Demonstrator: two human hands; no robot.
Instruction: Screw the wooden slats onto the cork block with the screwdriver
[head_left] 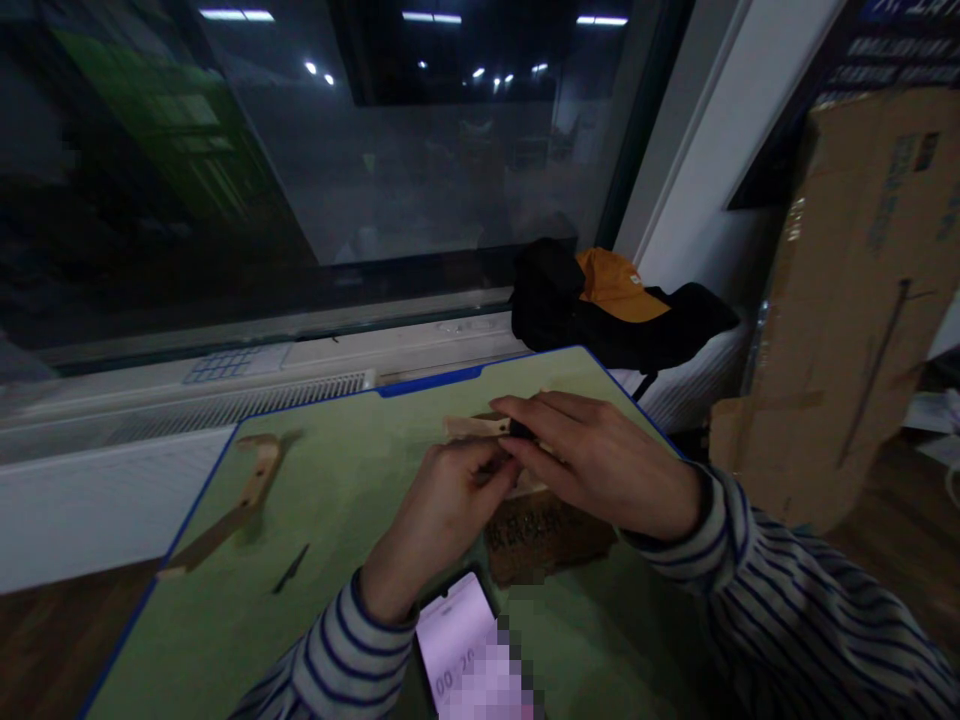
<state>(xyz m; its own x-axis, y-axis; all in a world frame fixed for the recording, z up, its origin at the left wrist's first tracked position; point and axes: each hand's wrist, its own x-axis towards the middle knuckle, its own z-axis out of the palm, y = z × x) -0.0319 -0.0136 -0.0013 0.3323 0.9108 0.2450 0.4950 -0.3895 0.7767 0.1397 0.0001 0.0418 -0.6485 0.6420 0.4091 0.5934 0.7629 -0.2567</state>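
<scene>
Both hands meet over the middle of a green mat with a blue rim. My left hand is closed, its fingertips pinching at a small light wooden piece. My right hand lies over the same piece from the right, fingers curled on it and on a small dark part. A brown box-like thing rests on the mat just under the hands. Striped sleeves cover both forearms.
A long wooden bracket and a thin dark tool lie on the mat's left. A phone showing a timer lies near me. A black bag with an orange cap sits on the sill; cardboard boxes stand at right.
</scene>
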